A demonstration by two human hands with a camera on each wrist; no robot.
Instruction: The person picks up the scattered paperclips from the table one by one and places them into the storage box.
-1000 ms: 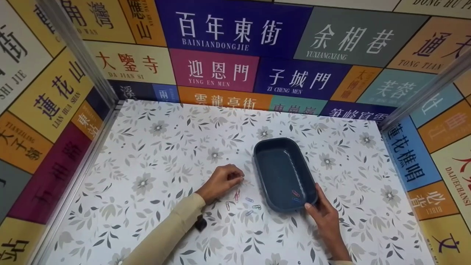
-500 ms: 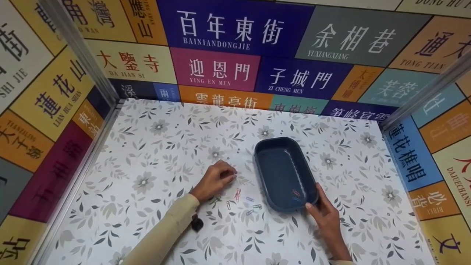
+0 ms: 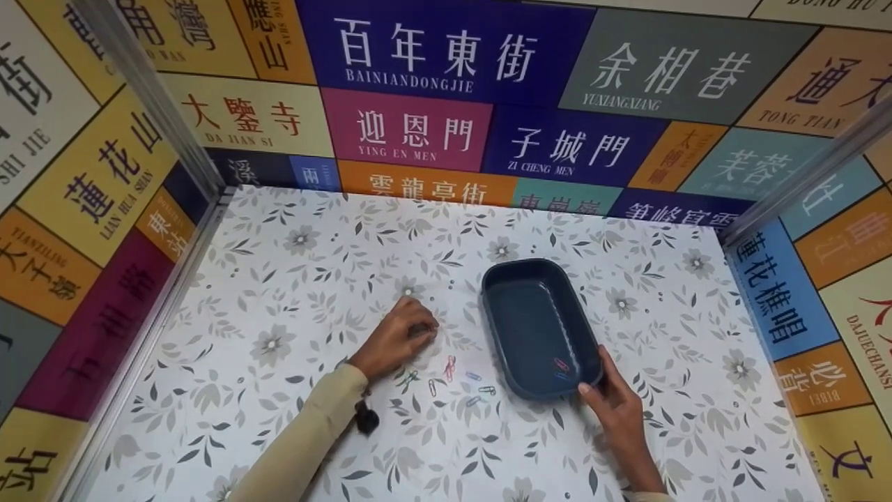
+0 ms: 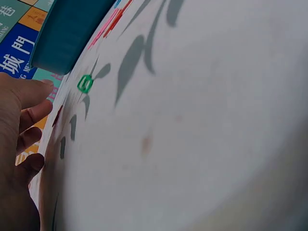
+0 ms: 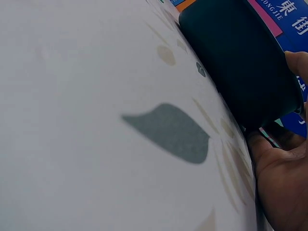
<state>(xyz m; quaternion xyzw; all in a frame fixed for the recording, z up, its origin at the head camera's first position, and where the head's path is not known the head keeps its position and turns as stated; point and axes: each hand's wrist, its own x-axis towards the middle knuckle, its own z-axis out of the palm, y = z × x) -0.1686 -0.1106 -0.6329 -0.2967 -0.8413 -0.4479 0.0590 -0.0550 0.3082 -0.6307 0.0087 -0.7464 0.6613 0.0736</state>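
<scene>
A dark blue oblong tray (image 3: 540,279) lies on the flowered tablecloth, with a red paper clip (image 3: 559,364) and a blue one in its near end. My right hand (image 3: 613,411) grips the tray's near right corner, thumb on the rim. The right wrist view shows the tray (image 5: 236,57) against that palm (image 5: 281,178). Several coloured paper clips (image 3: 449,368) are scattered left of the tray. My left hand (image 3: 398,336) rests on the cloth just beyond them, fingers curled under. Whether they pinch a clip is hidden. The left wrist view shows a green clip (image 4: 85,83) near the fingers (image 4: 36,111).
Colourful sign-printed walls (image 3: 446,104) close in the table at the back and on both sides, with metal posts (image 3: 150,104) in the corners. The flowered cloth (image 3: 293,279) stretches bare to the left and behind the tray.
My left hand has drawn back up and to the left, away from the tray and the clips, with its fingers curling in. The right hand and tray have stayed put.
</scene>
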